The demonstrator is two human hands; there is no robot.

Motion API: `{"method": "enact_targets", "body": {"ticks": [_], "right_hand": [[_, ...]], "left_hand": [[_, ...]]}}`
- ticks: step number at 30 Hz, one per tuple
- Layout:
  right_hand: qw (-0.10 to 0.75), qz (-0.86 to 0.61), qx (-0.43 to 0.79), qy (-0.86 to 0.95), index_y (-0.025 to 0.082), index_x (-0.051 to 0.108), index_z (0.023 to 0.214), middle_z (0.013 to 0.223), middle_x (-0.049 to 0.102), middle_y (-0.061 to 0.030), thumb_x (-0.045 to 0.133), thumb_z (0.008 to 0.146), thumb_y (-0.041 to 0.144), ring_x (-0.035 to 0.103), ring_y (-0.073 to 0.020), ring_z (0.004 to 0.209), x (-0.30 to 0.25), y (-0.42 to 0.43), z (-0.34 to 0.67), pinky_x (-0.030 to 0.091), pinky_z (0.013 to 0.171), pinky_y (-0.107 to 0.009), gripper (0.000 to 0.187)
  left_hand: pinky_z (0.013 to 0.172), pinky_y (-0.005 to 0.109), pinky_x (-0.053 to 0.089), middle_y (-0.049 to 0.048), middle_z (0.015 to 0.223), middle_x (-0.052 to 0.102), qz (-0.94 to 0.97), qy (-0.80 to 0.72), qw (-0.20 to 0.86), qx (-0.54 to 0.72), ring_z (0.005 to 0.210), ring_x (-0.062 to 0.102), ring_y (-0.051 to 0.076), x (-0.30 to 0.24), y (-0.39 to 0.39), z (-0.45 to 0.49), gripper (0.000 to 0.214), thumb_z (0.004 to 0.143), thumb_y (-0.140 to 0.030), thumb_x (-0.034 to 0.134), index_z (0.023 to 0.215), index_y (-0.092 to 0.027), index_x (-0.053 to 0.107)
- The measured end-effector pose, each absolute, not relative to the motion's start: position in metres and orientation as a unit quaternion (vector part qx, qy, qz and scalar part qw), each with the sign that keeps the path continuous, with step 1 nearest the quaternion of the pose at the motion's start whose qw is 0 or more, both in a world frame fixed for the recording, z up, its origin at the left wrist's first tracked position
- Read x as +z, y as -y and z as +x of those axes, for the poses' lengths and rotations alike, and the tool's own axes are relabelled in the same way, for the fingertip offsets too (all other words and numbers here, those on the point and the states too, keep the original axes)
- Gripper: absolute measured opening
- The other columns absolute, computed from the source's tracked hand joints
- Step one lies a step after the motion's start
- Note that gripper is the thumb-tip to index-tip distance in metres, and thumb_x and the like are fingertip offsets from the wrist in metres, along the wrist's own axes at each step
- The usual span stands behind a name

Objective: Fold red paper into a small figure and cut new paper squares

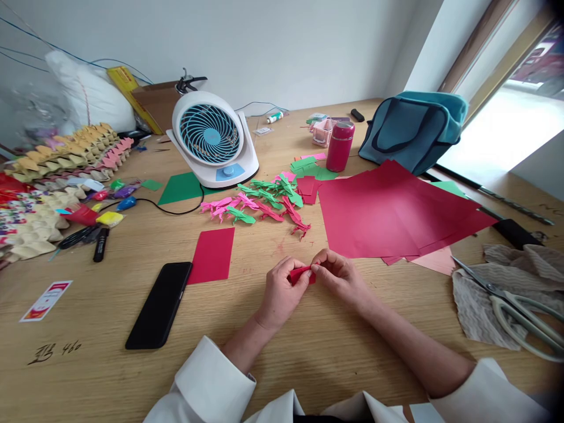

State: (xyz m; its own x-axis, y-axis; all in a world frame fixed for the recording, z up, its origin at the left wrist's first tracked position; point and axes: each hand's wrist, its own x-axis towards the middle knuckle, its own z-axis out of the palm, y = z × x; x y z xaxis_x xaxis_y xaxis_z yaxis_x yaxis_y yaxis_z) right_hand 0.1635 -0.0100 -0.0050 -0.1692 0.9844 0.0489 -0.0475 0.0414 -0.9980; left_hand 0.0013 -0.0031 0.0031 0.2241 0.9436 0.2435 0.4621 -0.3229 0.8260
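Observation:
A small folded piece of red paper (299, 275) is pinched between my two hands, low over the table. My left hand (284, 288) closes thumb and fingers around its left part. At its right end, the thumb and fingertips of my right hand (337, 275) press together on the same piece; part of it is hidden by the fingers. Beyond my hands lies a loose group of folded paper figures (264, 200) in green, pink and red. Large red paper sheets (392, 211) overlap to the right, and a smaller red paper rectangle (212, 255) lies to the left.
A black phone (159, 305) lies left of my hands. White-handled scissors (506, 296) rest on a crumpled cloth (471, 311) at right. Farther back stand a fan (211, 138), a red thermos (341, 147) and a blue bag (409, 132). Egg trays (35, 223) line the left edge.

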Motion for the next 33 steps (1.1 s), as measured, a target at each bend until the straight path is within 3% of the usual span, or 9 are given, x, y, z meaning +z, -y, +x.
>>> {"method": "enact_targets", "body": {"ticks": [11, 15, 20, 26, 33], "right_hand": [[0.49, -0.431, 0.548, 0.523, 0.019, 0.058, 0.08, 0.071, 0.054, 0.0013, 0.064, 0.086, 0.046, 0.047, -0.0128, 0.065, -0.006, 0.008, 0.162, 0.039, 0.061, -0.026, 0.029], [0.475, -0.454, 0.534, 0.532, 0.018, 0.057, 0.074, 0.067, 0.051, 0.0017, 0.058, 0.089, 0.046, 0.045, -0.0123, 0.064, -0.001, 0.009, 0.164, 0.038, 0.061, -0.026, 0.031], [0.492, -0.451, 0.538, 0.515, 0.019, 0.057, 0.081, 0.069, 0.051, 0.0021, 0.061, 0.087, 0.044, 0.045, -0.0123, 0.063, -0.004, 0.008, 0.163, 0.038, 0.059, -0.025, 0.027], [0.492, -0.475, 0.511, 0.521, 0.018, 0.056, 0.08, 0.069, 0.05, 0.002, 0.061, 0.087, 0.046, 0.042, -0.0114, 0.06, -0.01, 0.008, 0.164, 0.035, 0.055, -0.024, 0.029], [0.485, -0.429, 0.555, 0.522, 0.02, 0.058, 0.091, 0.081, 0.059, -0.0009, 0.065, 0.085, 0.047, 0.054, -0.0143, 0.071, -0.009, 0.009, 0.161, 0.044, 0.066, -0.027, 0.029]], "left_hand": [[0.063, 0.021, 0.042, -0.002, 0.069, 0.062, 0.675, -0.5, 0.381, 0.387, 0.064, 0.054, 0.011, -0.003, 0.001, 0.0, 0.02, 0.087, -0.033, 0.062, 0.076, -0.016, 0.063], [0.064, 0.021, 0.042, -0.0021, 0.07, 0.062, 0.682, -0.49, 0.381, 0.387, 0.066, 0.054, 0.011, -0.005, 0.001, 0.0, 0.016, 0.085, -0.03, 0.062, 0.076, -0.017, 0.064], [0.064, 0.021, 0.04, -0.0028, 0.069, 0.06, 0.682, -0.5, 0.376, 0.379, 0.064, 0.052, 0.01, -0.006, 0.001, 0.001, 0.016, 0.084, -0.028, 0.062, 0.073, -0.017, 0.062], [0.061, 0.02, 0.038, -0.0026, 0.069, 0.057, 0.669, -0.481, 0.442, 0.355, 0.064, 0.049, 0.01, -0.008, -0.001, 0.0, 0.014, 0.083, -0.029, 0.061, 0.078, -0.016, 0.063], [0.059, 0.019, 0.038, -0.0031, 0.068, 0.055, 0.583, -0.474, 0.529, 0.394, 0.063, 0.047, 0.009, -0.012, -0.003, 0.0, 0.026, 0.083, -0.04, 0.066, 0.079, -0.015, 0.062]]}}
